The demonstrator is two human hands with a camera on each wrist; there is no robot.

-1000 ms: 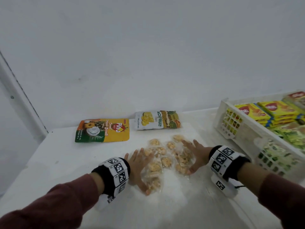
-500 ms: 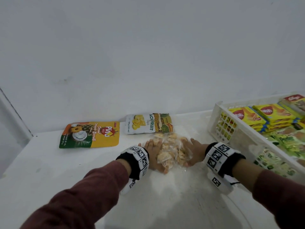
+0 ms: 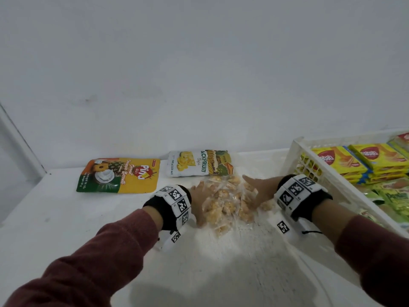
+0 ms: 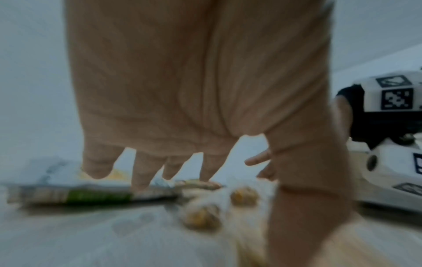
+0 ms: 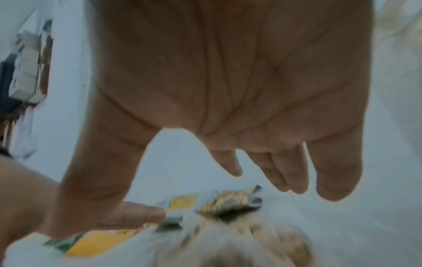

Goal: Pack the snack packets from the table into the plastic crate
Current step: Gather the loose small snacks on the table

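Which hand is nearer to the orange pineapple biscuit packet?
Left. The left hand presses the near side of the clear cookie packets, just right of the pineapple biscuit packet. The right hand is beyond that pile, towards the crate.

Dim, flat light; both wrist views motion-blurred.

Both wrist views are smeared by blur; no print is readable on the jackfruit packet (image 4: 75, 196); the clear cookie packets (image 3: 228, 202) are partly covered by the left hand (image 3: 199, 202) and right hand (image 3: 257, 191); the plastic crate (image 3: 294, 156) is cut off at the head view's right edge, w/ far side unseen; its green packets (image 3: 396, 196) are too blurred to be read.
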